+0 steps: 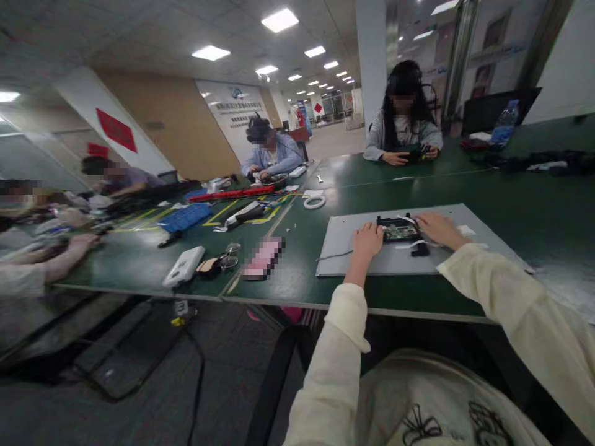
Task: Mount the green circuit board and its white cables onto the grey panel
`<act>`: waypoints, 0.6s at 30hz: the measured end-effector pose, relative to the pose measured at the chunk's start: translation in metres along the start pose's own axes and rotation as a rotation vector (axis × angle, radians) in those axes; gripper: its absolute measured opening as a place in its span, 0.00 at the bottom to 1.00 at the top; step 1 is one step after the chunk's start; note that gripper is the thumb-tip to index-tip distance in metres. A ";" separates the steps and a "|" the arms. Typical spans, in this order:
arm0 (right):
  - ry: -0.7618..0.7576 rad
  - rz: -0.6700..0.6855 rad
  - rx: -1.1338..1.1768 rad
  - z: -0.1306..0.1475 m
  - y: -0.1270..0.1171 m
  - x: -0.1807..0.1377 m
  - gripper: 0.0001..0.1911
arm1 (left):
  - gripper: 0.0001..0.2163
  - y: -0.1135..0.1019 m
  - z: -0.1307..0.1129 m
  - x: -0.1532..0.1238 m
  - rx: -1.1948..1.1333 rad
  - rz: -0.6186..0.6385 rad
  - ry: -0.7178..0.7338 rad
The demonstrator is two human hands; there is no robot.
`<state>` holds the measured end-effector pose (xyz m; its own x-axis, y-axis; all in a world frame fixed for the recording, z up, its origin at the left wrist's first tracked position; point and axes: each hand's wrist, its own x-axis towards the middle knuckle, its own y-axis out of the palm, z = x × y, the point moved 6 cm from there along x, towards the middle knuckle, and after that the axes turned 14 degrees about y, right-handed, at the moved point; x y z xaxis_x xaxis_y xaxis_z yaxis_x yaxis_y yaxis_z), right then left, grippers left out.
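Observation:
A black open housing with a green circuit board (400,230) lies on a light grey panel (341,248) in front of me. My left hand (369,238) grips the housing's left edge, its fingers close together. At the opposite side, my right hand (437,228) is closed at the housing's upper right corner, beside a white strip that runs along it. Its fingertips are partly hidden. A small black block (419,249) lies just below the board, near my right hand. One thin grey cable (335,256) leaves the panel's left side.
Left of the panel lie a pink phone (264,258), glasses (229,256) and a white device (185,266). A white tape roll (314,202) and blue basket (185,218) are farther off. Across the table, a person (404,124) holds a dark object; others sit leftward.

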<state>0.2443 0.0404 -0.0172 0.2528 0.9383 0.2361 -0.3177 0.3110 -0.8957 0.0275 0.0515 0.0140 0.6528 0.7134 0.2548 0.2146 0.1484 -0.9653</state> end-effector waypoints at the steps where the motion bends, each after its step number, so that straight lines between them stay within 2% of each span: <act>1: -0.016 0.008 0.023 0.005 -0.001 0.000 0.22 | 0.22 -0.002 -0.002 0.000 -0.001 0.000 -0.006; 4: -0.051 0.017 0.088 0.015 -0.006 0.000 0.21 | 0.21 -0.009 -0.006 0.001 -0.013 -0.001 -0.016; 8: -0.064 0.008 0.162 0.016 -0.012 0.000 0.17 | 0.18 -0.016 -0.010 0.001 -0.039 0.000 -0.008; 18: -0.023 0.008 0.190 0.013 -0.007 0.001 0.16 | 0.15 -0.017 0.000 -0.001 -0.057 -0.008 -0.012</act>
<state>0.2349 0.0416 -0.0058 0.2295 0.9434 0.2396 -0.4873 0.3245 -0.8107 0.0233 0.0480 0.0300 0.6421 0.7205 0.2618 0.2609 0.1157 -0.9584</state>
